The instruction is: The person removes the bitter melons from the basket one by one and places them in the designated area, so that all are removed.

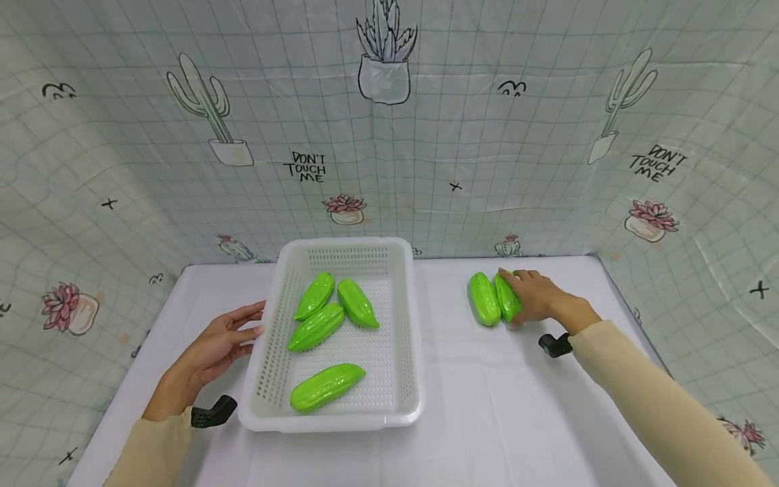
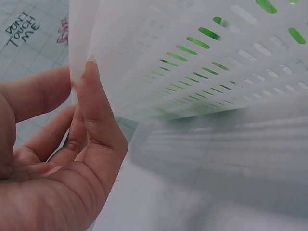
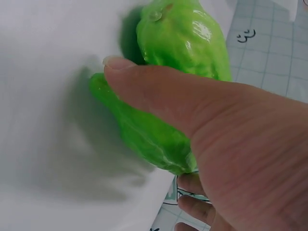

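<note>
My right hand (image 1: pixel 535 295) grips a glossy green, ridged gourd (image 1: pixel 506 297) with a tapered end. Its thumb lies across the gourd in the right wrist view, and the fingers reach over the far side. Close beside it on the table lies a second green gourd (image 1: pixel 484 299). At the left, my left hand (image 1: pixel 213 348) pinches the side rim of a white plastic basket (image 1: pixel 328 423) between thumb and fingers. The slotted wall (image 2: pixel 144 82) of the basket fills much of the left wrist view. Several green gourds (image 1: pixel 316 327) lie inside the basket, one of them nearer the front.
A white cloth covers the table (image 1: pixel 462 406). Behind and at both sides hangs a gridded curtain (image 1: pixel 426 135) printed with cacti and lettering. A black wrist mount (image 1: pixel 214 412) sits at the left wrist, and another mount (image 1: pixel 555 345) at the right.
</note>
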Demonstrator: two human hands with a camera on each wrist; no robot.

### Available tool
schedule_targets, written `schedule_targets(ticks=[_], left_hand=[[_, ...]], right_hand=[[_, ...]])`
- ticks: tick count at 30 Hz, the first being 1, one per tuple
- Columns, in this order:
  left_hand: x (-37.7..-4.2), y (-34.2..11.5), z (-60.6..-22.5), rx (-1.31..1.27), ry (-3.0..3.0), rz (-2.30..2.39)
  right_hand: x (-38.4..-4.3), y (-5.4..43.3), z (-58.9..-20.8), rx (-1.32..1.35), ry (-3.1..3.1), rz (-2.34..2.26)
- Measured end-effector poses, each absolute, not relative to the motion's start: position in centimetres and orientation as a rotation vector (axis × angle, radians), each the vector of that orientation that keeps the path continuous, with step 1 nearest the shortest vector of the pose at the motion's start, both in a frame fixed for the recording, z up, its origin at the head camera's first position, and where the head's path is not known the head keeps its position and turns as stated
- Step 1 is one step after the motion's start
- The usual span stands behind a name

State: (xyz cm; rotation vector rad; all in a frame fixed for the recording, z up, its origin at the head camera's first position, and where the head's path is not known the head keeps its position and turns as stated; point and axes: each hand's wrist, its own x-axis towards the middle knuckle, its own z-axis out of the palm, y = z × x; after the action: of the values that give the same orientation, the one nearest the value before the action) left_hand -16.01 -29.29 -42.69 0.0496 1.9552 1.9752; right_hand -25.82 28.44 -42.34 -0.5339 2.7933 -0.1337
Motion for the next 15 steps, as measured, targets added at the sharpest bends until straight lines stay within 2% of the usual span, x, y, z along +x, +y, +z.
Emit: schedule_targets(ticks=[10, 15], left_hand=[[-16.0, -29.4, -42.7, 0.029, 1.989, 1.948], [-16.2, -29.2, -42.8, 0.027, 1.987, 1.948]], right_hand=[[-25.9, 28.0, -41.2, -0.539, 2.8, -0.107], [-26.0, 27.4, -39.5, -0.643, 2.863, -0.047]])
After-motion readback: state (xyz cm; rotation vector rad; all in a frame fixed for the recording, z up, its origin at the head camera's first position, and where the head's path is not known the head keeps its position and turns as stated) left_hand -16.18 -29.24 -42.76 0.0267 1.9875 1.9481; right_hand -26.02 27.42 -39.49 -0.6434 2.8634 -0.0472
